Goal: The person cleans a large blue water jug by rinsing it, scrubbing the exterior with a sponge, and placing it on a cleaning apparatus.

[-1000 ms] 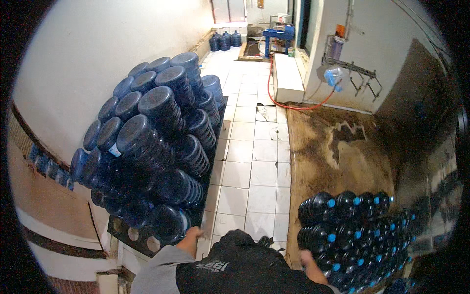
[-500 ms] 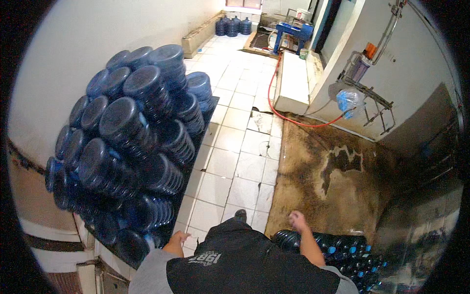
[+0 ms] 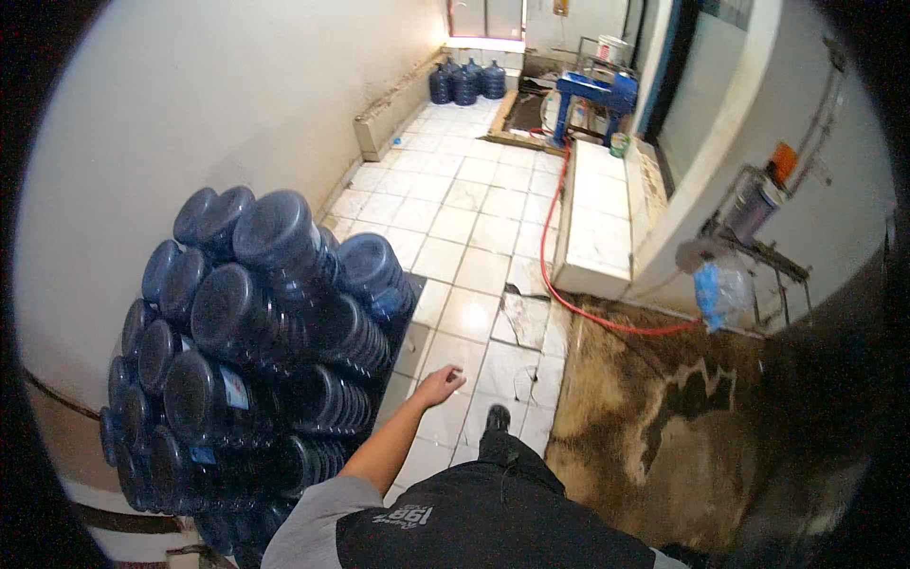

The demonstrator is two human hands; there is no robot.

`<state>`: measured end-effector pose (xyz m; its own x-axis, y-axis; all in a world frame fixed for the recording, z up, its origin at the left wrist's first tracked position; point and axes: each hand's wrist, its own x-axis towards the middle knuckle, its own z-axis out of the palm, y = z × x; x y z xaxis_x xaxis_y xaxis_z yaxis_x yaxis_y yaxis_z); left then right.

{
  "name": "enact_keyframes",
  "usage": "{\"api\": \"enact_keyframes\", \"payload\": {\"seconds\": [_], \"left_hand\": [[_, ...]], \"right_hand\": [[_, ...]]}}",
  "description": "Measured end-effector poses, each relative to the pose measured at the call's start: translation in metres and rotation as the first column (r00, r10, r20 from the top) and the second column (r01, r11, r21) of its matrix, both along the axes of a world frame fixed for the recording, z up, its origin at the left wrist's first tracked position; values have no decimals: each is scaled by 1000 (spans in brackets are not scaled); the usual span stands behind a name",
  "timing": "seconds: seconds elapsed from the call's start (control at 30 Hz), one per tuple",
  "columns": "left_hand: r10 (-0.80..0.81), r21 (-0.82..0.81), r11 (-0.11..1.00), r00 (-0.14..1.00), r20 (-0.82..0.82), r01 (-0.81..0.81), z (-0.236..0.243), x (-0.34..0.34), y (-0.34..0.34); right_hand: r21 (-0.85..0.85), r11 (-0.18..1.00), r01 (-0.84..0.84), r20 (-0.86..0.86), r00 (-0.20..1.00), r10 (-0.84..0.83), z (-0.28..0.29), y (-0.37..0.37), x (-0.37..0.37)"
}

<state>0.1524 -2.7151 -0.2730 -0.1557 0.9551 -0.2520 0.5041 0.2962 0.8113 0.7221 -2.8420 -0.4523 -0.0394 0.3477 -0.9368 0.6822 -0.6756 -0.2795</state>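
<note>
My left hand [image 3: 442, 385] hangs in front of me over the white tiled floor [image 3: 461, 315], its fingers loosely bent and nothing held in them. Left of that hand stands a tall stack of blue-tinted plastic water jugs [image 3: 230, 308]. Most lie on their sides with round bases facing out, and my hand is apart from them. My right hand is out of view. One dark shoe [image 3: 499, 417] steps forward on the tiles.
A red hose [image 3: 607, 325] curves along the stained brown floor patch [image 3: 607, 398] to the right. Beside it runs a raised tiled step [image 3: 599, 223]. Several upright jugs [image 3: 465, 85] and a blue metal stand [image 3: 588, 90] are farther off. Pipes and a filter [image 3: 754, 209] line the right wall.
I have moved forward past the jug stack. My left hand has swung ahead; my right hand has left the view. The black jugs at lower right no longer show.
</note>
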Motion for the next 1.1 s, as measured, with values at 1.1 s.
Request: {"api": "enact_keyframes", "payload": {"seconds": [1.1], "left_hand": [[73, 173, 983, 995, -64, -61, 41, -461, 911]], "right_hand": [[-69, 964, -257, 85, 961, 262, 4, 954, -413]]}}
